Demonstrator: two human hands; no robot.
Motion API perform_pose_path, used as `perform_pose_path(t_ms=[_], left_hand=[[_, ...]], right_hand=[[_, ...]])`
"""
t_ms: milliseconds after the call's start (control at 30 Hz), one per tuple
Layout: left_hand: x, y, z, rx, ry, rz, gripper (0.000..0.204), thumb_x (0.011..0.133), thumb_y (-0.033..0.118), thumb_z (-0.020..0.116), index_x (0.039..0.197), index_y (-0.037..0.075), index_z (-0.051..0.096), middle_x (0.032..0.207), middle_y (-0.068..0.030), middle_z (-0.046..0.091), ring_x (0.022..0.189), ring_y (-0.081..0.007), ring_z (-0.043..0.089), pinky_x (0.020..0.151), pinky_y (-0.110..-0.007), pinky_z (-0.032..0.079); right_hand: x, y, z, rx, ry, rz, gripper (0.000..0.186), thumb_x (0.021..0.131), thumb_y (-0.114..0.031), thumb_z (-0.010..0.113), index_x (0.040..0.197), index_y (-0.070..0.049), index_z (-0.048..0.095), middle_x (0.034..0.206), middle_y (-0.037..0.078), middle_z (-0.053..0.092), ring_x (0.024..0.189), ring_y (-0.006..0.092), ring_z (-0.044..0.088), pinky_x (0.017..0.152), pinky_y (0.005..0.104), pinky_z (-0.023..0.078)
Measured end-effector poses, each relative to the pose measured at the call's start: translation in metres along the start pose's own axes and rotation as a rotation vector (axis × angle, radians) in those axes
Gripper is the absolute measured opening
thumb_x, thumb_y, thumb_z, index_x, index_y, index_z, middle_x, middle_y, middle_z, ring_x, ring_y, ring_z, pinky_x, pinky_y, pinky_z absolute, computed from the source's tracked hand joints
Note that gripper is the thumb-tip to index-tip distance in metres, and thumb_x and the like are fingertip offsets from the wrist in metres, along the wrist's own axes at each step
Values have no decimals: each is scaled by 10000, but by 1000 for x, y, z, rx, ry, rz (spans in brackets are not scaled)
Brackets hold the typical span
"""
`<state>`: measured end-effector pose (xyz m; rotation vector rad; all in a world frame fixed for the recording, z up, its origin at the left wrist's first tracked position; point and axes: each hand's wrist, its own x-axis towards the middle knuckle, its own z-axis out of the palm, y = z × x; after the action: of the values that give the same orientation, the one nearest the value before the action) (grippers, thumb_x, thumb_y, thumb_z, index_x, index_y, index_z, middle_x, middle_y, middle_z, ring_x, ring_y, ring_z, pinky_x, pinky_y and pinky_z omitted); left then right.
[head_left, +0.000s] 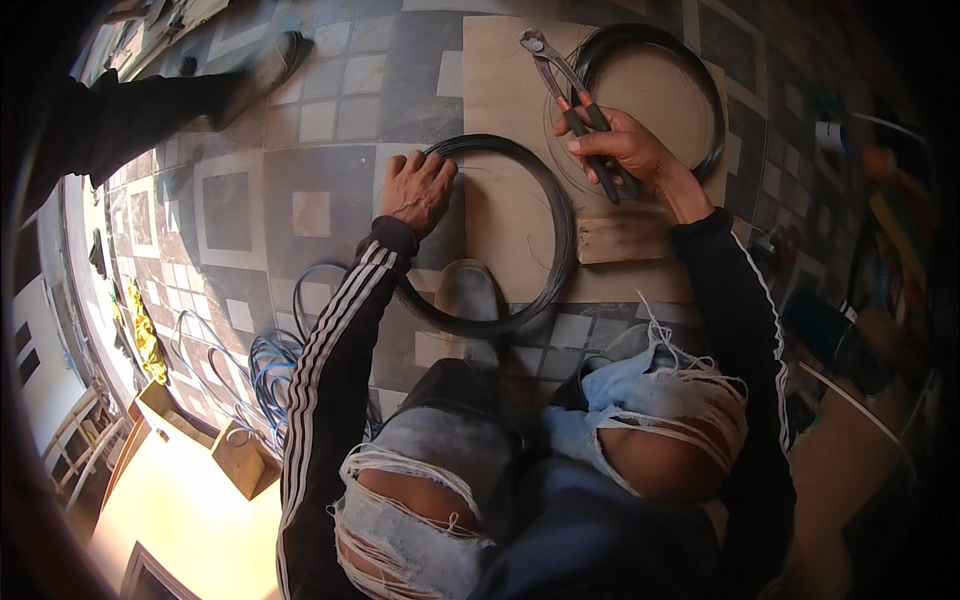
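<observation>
My left hand (418,190) curls its fingers over the upper left rim of a coil of dark wire (564,225). This coil lies partly on a tan board (495,60) and partly over the floor tiles in front of my knees. In my right hand (630,150) are slip-joint pliers (572,86) with black and orange handles. Their metal jaws point up and left, away from me. Under and beyond the right hand, a second coil of dark wire (712,95) rests on the board, with thin loose strands inside it.
A wooden block (625,238) sits on the board below my right hand. Blue cable (272,365) is heaped on the floor at left, near a wooden piece (240,458). Another person's leg and shoe (275,70) reach in at the upper left. Patterned tiles (310,215) surround the board.
</observation>
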<state>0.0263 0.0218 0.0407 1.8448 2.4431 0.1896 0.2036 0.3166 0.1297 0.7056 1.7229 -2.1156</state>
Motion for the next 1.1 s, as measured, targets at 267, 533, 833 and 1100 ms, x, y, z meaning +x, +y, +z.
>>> perform_pose_path(t_ms=[267,533,833,1100], left_hand=[[14,4,-29,28,124,1,214,877,158,682,1086,181,645,979,-9,621,1003,-231,595,928,-449,415],[17,7,-34,27,110,19,220,885,159,681,1101,190,649,990,-12,624,1020,-235,597,948,-452,412],[20,10,-34,8,131,43,243,872,154,685,1111,182,646,1016,-2,629,1013,-228,592,948,-439,410],[19,11,-31,10,153,32,246,862,149,687,1103,182,653,1002,-2,628,999,-231,591,925,-438,416]], right_hand=[[-67,6,-3,-421,-12,255,623,959,-256,663,1513,-61,455,990,34,678,795,105,701,499,229,468],[-73,23,-2,-831,13,-17,568,916,-187,663,1466,-154,527,951,142,701,802,277,664,731,416,498],[-71,5,9,-1012,-63,78,647,888,-177,669,1511,-163,493,1206,183,687,1075,383,658,930,464,490],[-67,9,14,-1129,-15,26,618,904,-138,658,1499,-217,510,1156,161,683,1085,375,655,912,479,501]])
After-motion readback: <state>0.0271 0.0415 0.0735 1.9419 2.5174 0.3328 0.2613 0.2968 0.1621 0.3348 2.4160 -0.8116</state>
